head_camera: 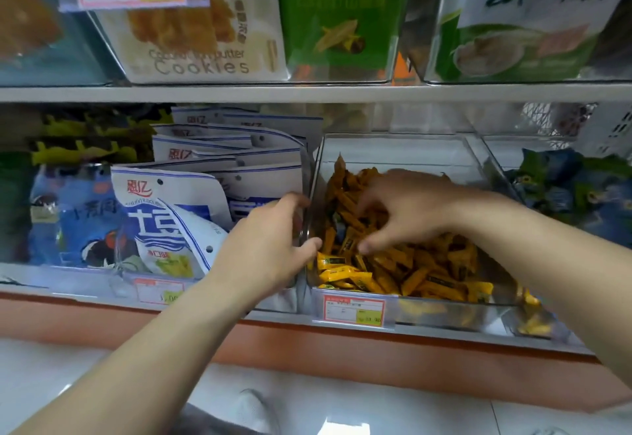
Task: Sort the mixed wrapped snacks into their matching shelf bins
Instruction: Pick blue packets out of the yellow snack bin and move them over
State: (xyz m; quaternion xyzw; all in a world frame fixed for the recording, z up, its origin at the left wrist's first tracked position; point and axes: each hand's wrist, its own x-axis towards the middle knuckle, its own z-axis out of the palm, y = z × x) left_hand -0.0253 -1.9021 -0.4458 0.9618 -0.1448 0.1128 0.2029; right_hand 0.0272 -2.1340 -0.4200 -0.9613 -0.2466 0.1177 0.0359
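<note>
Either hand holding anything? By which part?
Left hand grips the clear bin by its left wall, near the front. Right hand is down among the orange snacks; a pinch cannot be told.

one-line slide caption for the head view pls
Left hand grips the side wall of the clear plastic bin while the right hand reaches into its small orange-yellow wrapped snacks.

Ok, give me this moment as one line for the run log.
stage: sorting | left hand: grips clear bin side wall | right hand: fingers down in yellow snacks | right grasp: unclear
</note>
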